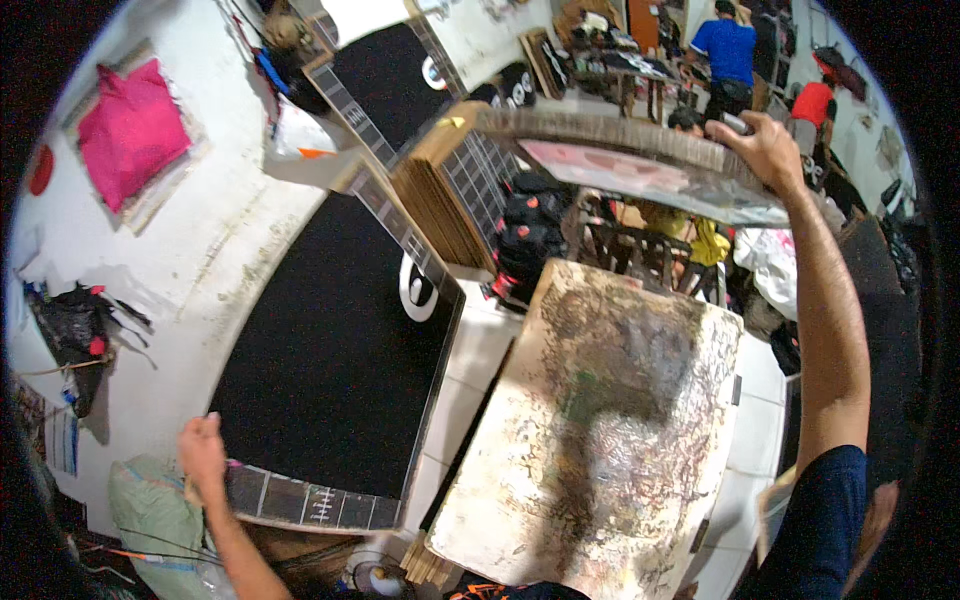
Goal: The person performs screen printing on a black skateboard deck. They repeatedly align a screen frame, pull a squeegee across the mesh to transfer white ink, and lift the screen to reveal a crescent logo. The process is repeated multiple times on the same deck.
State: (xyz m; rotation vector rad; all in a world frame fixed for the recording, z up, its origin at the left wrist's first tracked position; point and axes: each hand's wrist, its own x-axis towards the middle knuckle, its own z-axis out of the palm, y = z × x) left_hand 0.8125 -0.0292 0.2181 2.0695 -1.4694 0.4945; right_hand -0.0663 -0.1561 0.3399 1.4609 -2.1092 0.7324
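A wooden-framed printing screen is tilted up at the far side, with pink and pale patches on its mesh. My right hand is closed on the frame's upper right end. Below it lies a pale printing board with blotchy, worn stains. To the left, a black cloth with a white ring print is spread on another board, whose near edge has a dark strip with white lines. At this cloth's lower left edge my left hand is closed, apparently pinching it; the fingertips are partly hidden.
Farther back is another board with black cloth. A stack of brown boards and a black backpack stand behind the printing board. A pink cloth lies on the left. Co-workers in blue and red shirts are at the far right.
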